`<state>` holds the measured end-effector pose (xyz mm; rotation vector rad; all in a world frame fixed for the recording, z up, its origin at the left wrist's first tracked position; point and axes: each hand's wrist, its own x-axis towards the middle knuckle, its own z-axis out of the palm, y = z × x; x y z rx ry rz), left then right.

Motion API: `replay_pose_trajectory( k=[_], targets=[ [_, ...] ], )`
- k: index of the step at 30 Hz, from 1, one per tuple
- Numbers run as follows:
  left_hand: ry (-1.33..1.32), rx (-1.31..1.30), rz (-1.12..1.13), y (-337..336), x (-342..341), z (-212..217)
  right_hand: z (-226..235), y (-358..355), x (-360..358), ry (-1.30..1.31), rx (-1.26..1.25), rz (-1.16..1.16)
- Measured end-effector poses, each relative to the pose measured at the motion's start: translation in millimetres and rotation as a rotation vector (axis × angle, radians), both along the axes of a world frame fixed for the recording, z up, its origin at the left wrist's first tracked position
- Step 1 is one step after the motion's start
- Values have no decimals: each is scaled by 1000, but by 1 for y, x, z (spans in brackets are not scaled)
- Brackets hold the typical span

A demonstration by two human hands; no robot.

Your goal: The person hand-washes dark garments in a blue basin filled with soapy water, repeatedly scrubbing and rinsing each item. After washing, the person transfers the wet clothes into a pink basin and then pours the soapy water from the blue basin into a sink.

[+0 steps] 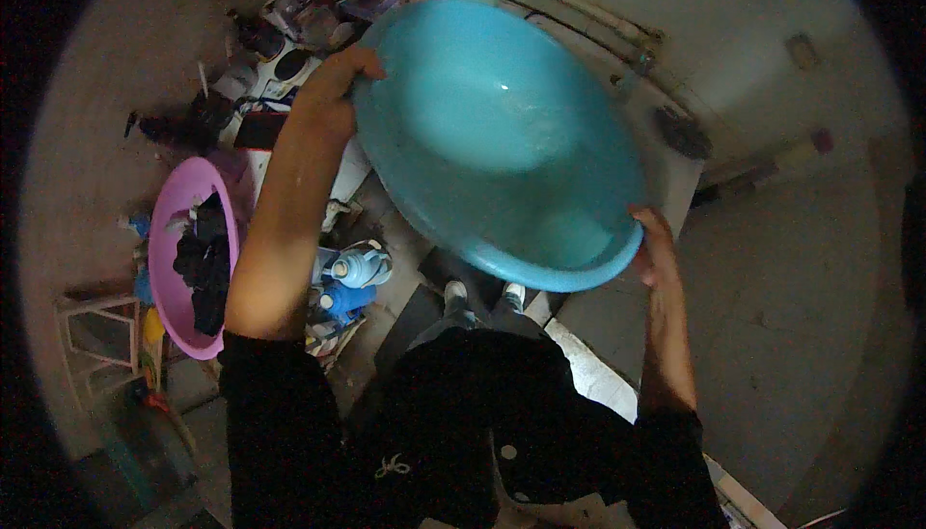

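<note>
A large light-blue plastic basin (502, 124) is held up in front of me, tilted so that its inside faces me. My left hand (349, 71) grips its upper left rim, thumb on the inner side and the other fingers hidden behind. On the lower right rim my right hand (656, 247) is closed, its fingers partly out of sight round the edge. The inside looks wet or streaked, with a small bright glint; whether water lies in it I cannot tell.
At the left a pink basin (162, 269) holds dark cloth (204, 264). Blue bottles (349, 283) stand low beside my left arm. A cluttered counter with a dark flat object (260, 131) runs behind that arm. Pipes (579, 10) line the wall at the back right.
</note>
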<state>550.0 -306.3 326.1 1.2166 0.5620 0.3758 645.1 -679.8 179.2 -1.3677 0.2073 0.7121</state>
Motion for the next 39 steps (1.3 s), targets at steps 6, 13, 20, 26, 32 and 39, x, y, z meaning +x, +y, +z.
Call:
replay_pose_trajectory(
  k=[6,13,20,26,32,39],
  targets=[
    [-62,-53,-136,47,-79,-76,130,20,-37,-357,103,-50],
    [-194,-482,40,12,-69,-118,166,14,-50,-648,-85,-18],
    [-383,-9,101,21,-55,-40,77,6,-23,-411,-227,-125],
    [-219,185,22,34,-62,16,32,43,-30,-365,-45,-21],
    [-79,-213,-13,53,-72,-4,78,40,-53,-330,-42,-133],
    [-226,-123,141,24,-62,-58,112,6,-43,-683,-225,-157]
  ],
)
